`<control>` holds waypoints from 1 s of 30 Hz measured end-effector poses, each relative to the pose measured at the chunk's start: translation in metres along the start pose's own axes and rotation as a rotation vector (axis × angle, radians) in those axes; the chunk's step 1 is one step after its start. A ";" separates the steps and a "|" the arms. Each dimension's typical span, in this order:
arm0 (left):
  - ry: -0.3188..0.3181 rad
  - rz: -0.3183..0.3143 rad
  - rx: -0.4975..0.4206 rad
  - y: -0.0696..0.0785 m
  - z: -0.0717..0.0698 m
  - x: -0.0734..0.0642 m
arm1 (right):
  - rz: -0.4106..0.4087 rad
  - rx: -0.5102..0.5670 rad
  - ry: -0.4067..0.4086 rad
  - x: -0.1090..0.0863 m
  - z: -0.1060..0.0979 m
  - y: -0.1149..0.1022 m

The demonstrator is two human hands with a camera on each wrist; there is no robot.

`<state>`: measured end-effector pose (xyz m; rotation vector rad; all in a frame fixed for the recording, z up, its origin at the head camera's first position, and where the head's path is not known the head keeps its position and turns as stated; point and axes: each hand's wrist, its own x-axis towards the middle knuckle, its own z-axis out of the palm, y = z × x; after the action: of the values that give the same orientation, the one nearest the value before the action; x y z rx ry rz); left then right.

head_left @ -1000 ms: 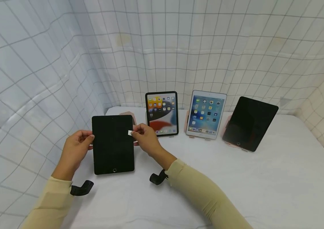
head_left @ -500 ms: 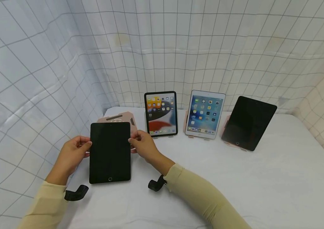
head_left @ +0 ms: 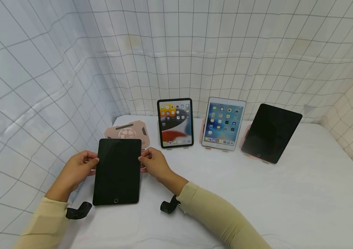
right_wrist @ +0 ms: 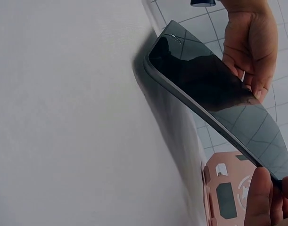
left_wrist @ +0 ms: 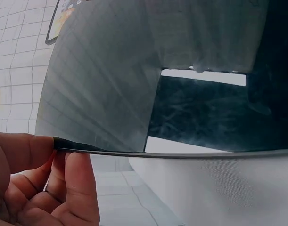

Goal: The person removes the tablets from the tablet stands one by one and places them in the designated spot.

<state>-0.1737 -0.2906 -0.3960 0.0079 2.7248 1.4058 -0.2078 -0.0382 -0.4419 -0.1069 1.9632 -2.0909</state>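
Note:
Between both hands is a tablet (head_left: 117,171) with a dark screen and a round home button at its lower end. My left hand (head_left: 78,169) pinches its left edge, thumb on the front and fingers behind, as the left wrist view also shows. On the opposite edge, my right hand (head_left: 154,163) pinches it the same way. The tablet leans back, its lower end close to the white table; whether it touches, I cannot tell. Just behind it is a pink tablet stand (head_left: 143,133) with cut-outs, partly hidden by the tablet.
To the right, a black-framed tablet (head_left: 176,122) and a white-framed tablet (head_left: 223,123) show app icons. Farther right, another dark tablet (head_left: 271,133) leans tilted on a pink stand. A gridded white curtain (head_left: 226,52) surrounds the white table (head_left: 226,186).
Both hands have brought the tablet down and slightly left, nearer to me. More of the pink stand behind it has come into view. The other tablets have stayed in place.

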 end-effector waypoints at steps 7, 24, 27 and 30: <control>-0.046 -0.004 -0.004 -0.006 -0.002 0.002 | 0.041 0.010 -0.007 -0.002 0.002 0.005; -0.112 -0.065 -0.023 -0.021 -0.002 0.004 | 0.079 -0.015 -0.044 -0.007 0.008 0.008; -0.124 -0.066 -0.029 -0.021 -0.002 0.004 | 0.080 -0.014 -0.044 -0.007 0.009 0.009; -0.137 -0.072 -0.034 -0.022 -0.002 0.004 | 0.075 -0.023 -0.044 -0.008 0.009 0.010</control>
<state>-0.1776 -0.3048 -0.4130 0.0047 2.5645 1.3781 -0.1967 -0.0459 -0.4500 -0.0822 1.9359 -2.0025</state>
